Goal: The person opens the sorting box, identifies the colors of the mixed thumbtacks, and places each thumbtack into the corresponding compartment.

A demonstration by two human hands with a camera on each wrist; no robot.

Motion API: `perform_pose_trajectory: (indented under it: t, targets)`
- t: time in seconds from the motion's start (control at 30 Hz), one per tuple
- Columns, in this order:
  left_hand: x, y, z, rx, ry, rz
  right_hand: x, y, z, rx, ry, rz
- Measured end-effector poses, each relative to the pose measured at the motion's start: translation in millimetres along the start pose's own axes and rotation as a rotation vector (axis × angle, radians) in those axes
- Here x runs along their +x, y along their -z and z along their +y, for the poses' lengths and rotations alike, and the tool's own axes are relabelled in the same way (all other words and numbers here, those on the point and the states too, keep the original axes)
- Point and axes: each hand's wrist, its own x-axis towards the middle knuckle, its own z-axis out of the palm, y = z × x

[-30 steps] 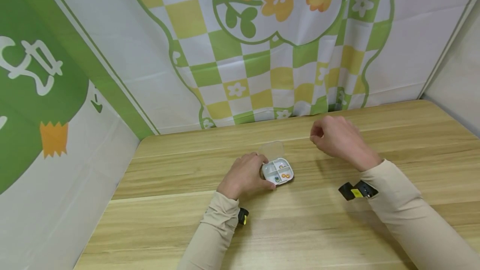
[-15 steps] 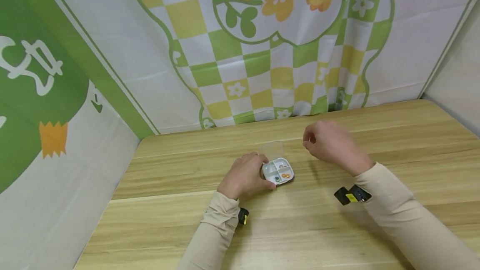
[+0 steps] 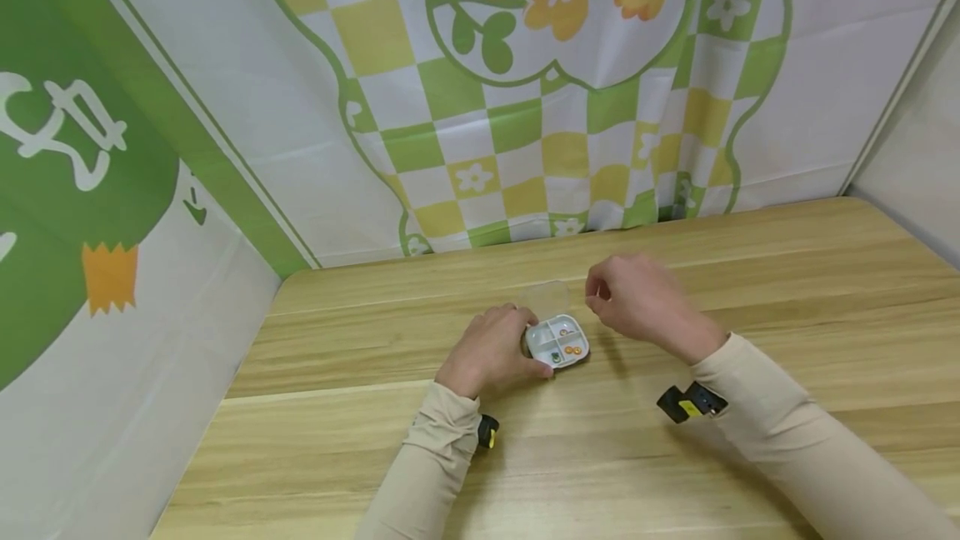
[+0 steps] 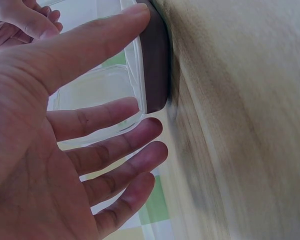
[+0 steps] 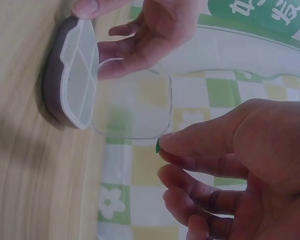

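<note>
A small white pill box (image 3: 553, 343) with a dark base sits on the wooden table, split into compartments. Its clear lid (image 3: 546, 298) is flipped back on the far side. My left hand (image 3: 491, 348) holds the box at its left, thumb at the near edge and index finger at the far edge; the other fingers (image 4: 135, 160) extend past it. Green bits (image 3: 555, 357) lie in the near left compartment, orange round pieces (image 3: 573, 350) in the near right. Just right of the box, above the table, my right hand (image 3: 637, 302) pinches a small green piece (image 5: 158, 145) between thumb and index finger.
The wooden tabletop (image 3: 337, 440) reaches back to a hanging cloth (image 3: 480, 140) with green and yellow checks. A green and white cloth (image 3: 90, 157) borders the left side. A pale wall (image 3: 915, 132) stands at the right. Both wrists carry black straps (image 3: 705, 400).
My right hand has moved left and slightly nearer, coming closer to the pill box. The left hand and the box have stayed in place.
</note>
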Motion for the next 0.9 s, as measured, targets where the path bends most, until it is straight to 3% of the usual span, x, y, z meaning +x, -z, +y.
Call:
perform_pose_trajectory:
  t: [0.9]
  targets:
    - [1.9,1.1,-2.7,0.010,-0.031,0.008,13.9,-32.2,-27.9,0.006,0.072,-0.053]
